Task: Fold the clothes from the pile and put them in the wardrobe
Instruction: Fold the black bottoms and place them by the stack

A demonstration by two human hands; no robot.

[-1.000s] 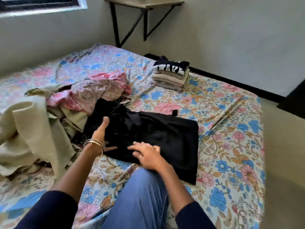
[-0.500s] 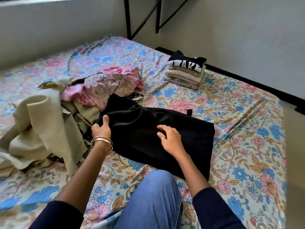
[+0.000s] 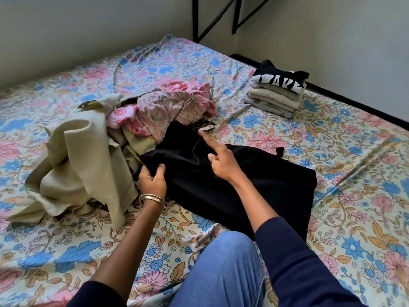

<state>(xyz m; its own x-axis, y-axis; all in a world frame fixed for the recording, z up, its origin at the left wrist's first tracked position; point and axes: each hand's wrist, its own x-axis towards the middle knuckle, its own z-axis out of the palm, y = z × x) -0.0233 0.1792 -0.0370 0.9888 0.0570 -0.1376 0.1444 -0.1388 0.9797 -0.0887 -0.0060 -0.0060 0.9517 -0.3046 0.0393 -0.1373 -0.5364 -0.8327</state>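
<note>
A black garment lies spread on the flowered bed in front of me. My left hand, with bangles at the wrist, grips its left edge between thumb and curled fingers. My right hand hovers over the garment's upper middle, index finger stretched out toward its far end, the other fingers loosely bent. An unfolded pile of beige, pink and patterned clothes lies to the left, touching the black garment. A folded stack with a black lettered shirt on top sits at the far right of the bed.
My knee in blue jeans rests on the bed's near edge. Black shelf brackets are fixed to the wall in the far corner. Grey walls run behind the bed. A dark bed frame edge runs along the right side.
My left hand slid lower on the black garment's left edge and closed on it. My right hand moved up and away over the cloth, index finger now extended. The view tilted further down.
</note>
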